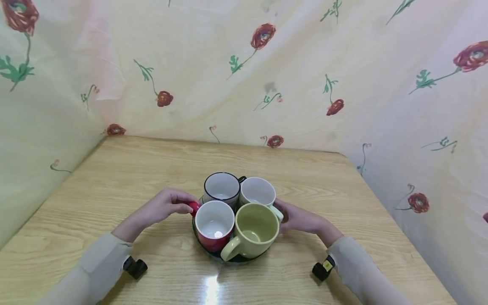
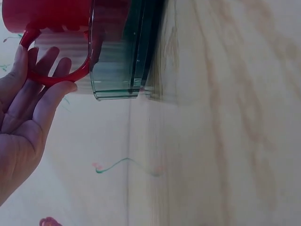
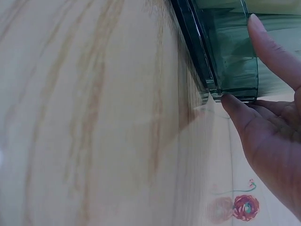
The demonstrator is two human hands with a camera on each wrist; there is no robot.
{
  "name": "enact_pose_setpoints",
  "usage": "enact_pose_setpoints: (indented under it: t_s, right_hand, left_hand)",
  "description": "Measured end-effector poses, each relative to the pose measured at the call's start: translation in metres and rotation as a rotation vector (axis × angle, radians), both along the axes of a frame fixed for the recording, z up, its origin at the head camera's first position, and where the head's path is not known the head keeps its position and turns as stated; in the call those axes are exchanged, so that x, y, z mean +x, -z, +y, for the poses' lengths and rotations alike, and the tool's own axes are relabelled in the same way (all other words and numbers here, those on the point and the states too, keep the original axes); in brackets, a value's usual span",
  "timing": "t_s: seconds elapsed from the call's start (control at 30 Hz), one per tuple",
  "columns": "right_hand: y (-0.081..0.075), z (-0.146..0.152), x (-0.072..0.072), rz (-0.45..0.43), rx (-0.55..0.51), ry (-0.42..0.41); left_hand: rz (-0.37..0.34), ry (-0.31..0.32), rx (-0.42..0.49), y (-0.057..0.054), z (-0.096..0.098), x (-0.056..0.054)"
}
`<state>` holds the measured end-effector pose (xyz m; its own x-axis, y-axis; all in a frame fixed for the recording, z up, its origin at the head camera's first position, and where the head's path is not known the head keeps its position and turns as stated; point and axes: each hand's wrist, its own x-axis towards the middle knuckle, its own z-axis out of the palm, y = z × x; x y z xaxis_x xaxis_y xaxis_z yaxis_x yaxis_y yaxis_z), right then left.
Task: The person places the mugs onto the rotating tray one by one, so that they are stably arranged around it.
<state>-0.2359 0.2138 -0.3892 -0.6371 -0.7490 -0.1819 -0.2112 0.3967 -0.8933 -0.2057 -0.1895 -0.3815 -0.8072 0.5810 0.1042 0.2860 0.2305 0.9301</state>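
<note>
Four mugs stand close together in a round, greenish glass dish point(image 3: 233, 52). At the front left is the red mug point(image 1: 213, 242), white inside; my left hand point(image 1: 173, 205) grips its red handle point(image 2: 54, 81), with fingers around the loop in the left wrist view. A yellow-green mug point(image 1: 249, 243) sits at front right, its handle toward the front left. Behind are a white mug with a black rim point(image 1: 222, 185) and a second white-lined mug point(image 1: 258, 190) with a pale green handle. My right hand point(image 1: 299, 218) touches the dish's right side, thumb and fingers spread along the glass wall.
The dish stands on a light wooden table point(image 1: 145, 163). Flower-patterned cloth point(image 1: 198, 76) rises at the back and on both sides of it. Small black wrist devices point(image 1: 135, 267) are strapped over both sleeves.
</note>
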Motion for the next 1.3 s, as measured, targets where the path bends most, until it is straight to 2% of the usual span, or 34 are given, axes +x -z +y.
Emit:
enact_pose_setpoints:
  t_s: [0.17, 0.27, 0.5, 0.6, 0.93, 1.3]
  right_hand:
    - [0.001, 0.001, -0.001, -0.01, -0.011, -0.004]
    - [0.002, 0.0, -0.001, -0.015, -0.02, -0.013]
    - [0.003, -0.002, -0.001, -0.012, -0.023, -0.01]
    - [0.003, -0.002, -0.002, -0.01, -0.024, -0.012]
    - [0.003, -0.002, -0.003, -0.008, -0.026, -0.019]
    - [0.0, -0.004, -0.001, -0.005, -0.019, -0.017]
  left_hand:
    - [0.016, 0.014, -0.017, 0.002, 0.003, -0.006]
    - [0.011, -0.004, -0.025, 0.004, 0.004, -0.008]
    - [0.002, -0.126, -0.058, 0.002, 0.007, -0.008]
    - [0.0, -0.155, -0.058, -0.001, 0.008, -0.008]
    - [0.092, -0.192, -0.141, -0.002, 0.009, -0.015]
    - [0.098, -0.193, -0.165, 0.0, 0.015, -0.021]
